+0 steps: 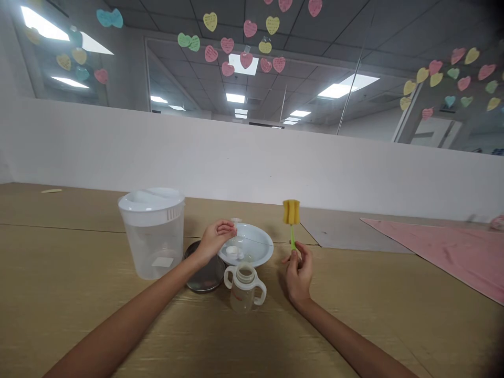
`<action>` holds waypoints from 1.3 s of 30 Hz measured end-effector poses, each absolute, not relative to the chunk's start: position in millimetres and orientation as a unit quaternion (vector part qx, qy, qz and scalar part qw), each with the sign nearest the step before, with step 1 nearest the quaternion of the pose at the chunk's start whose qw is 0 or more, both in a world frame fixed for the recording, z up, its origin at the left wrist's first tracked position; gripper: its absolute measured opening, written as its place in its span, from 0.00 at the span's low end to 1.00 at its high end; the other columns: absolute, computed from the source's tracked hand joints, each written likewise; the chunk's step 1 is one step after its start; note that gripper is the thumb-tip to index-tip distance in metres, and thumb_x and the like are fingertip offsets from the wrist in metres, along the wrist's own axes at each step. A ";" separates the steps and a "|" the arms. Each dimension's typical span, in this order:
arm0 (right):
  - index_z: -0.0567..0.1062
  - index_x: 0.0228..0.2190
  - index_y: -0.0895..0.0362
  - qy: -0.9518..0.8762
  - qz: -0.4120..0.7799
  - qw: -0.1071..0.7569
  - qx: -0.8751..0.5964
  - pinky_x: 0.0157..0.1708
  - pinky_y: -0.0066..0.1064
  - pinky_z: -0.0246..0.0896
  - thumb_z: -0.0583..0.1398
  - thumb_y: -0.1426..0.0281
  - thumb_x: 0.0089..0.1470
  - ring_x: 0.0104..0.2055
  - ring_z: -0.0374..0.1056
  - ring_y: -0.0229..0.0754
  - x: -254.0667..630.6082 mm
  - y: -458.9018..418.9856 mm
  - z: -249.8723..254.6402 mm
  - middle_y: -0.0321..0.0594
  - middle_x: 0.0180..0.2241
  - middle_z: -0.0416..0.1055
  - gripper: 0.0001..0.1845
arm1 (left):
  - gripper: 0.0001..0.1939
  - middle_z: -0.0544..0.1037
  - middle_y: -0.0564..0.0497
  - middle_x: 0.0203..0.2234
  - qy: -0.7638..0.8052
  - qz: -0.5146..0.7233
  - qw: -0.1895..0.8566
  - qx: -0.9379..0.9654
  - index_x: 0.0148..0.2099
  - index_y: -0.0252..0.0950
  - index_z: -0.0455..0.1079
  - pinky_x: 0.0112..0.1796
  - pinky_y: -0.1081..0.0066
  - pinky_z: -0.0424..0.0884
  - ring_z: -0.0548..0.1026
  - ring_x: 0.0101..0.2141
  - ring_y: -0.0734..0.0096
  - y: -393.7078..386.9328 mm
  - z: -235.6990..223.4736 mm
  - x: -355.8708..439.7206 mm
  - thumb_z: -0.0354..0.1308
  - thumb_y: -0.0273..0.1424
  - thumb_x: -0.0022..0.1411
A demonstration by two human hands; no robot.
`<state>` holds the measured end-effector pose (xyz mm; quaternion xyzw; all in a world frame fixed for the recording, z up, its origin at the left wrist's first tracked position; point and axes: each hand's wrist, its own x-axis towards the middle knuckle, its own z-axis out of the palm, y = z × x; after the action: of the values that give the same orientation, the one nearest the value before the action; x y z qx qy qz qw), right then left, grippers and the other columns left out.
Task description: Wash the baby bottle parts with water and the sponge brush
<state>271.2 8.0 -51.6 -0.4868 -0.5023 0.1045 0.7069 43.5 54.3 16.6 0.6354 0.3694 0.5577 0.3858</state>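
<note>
My right hand [298, 273] is closed around the green handle of a bottle brush [291, 214], whose yellow sponge head points up. My left hand [216, 239] hovers over the near rim of a white bowl [260, 248], fingers curled and pinched on something small that I cannot make out. Small white parts lie inside the bowl. A baby bottle with two handles [244, 287] stands open on the wooden table [79, 294] between my hands. A round metal lid or dish [205, 273] lies under my left wrist.
A translucent plastic pitcher with a white lid [153, 231] stands at the left. A pink cloth [444, 252] covers the table's right side. A low white partition [252, 157] runs along the back, with paper hearts on the glass above.
</note>
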 end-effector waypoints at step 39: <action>0.70 0.33 0.59 -0.714 0.168 0.514 -0.445 0.30 0.25 0.55 0.51 0.63 0.55 0.31 0.62 0.38 261.4 -0.4 -44.0 0.37 0.28 0.68 0.14 | 0.12 0.71 0.55 0.18 0.364 0.576 0.475 0.557 0.30 0.32 0.74 0.30 0.76 0.61 0.67 0.24 0.77 30.7 42.4 47.7 0.59 0.37 0.47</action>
<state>261.4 -0.4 -44.0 -0.4449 -0.7137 0.1678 0.5144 47.7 30.7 42.4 0.5567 0.3635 0.5761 0.4754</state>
